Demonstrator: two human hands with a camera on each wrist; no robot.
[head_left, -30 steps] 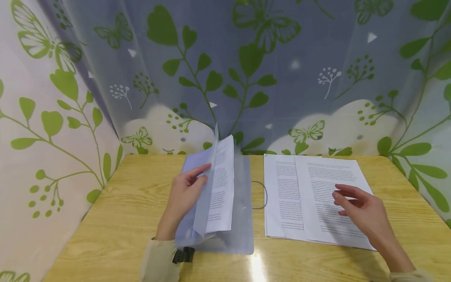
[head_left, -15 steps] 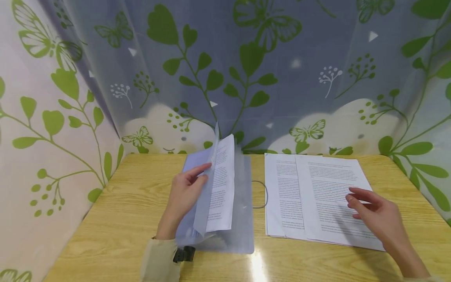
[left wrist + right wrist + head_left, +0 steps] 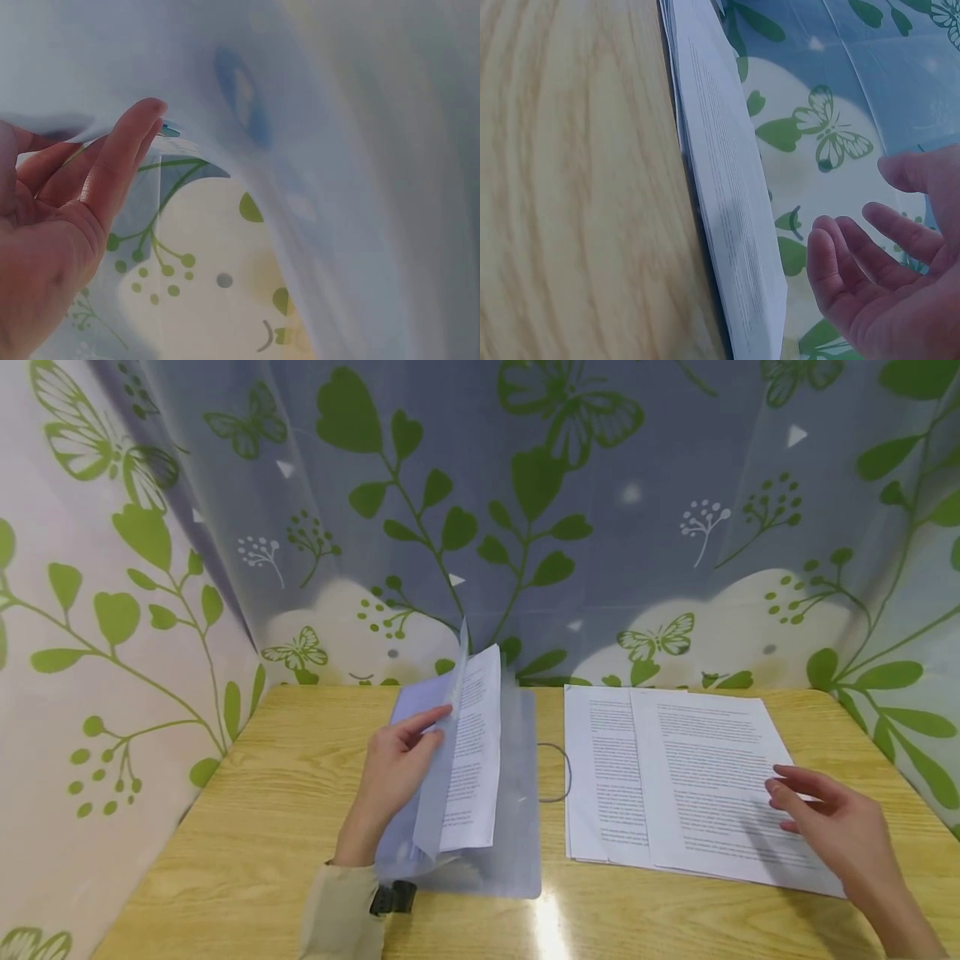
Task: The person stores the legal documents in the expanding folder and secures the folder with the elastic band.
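Note:
A translucent bluish plastic folder (image 3: 517, 868) lies opened on the table, with one leaf standing almost upright and a printed sheet (image 3: 472, 752) leaning against it. My left hand (image 3: 397, 768) touches that leaf from the left, thumb and index finger extended. In the left wrist view, the fingers (image 3: 124, 150) rest against the pale plastic, some partly hidden. Beside the folder lies a stack of printed papers (image 3: 705, 785), two top sheets overlapping. Above its right edge hovers my right hand (image 3: 843, 827), fingers loosely bent, holding nothing. The right wrist view shows the same hand (image 3: 892, 262) apart from the papers.
A grey elastic loop (image 3: 567, 772) sticks out from the folder's right side towards the papers. The wooden table (image 3: 247, 827) meets a leaf-and-butterfly patterned curtain (image 3: 637, 527) at its back and sides. A black band (image 3: 393, 897) sits by my left cuff.
My right hand has drifted right over the papers, uncovering more print and the top sheet's lower right part. The left hand and the upright leaf have stayed in place.

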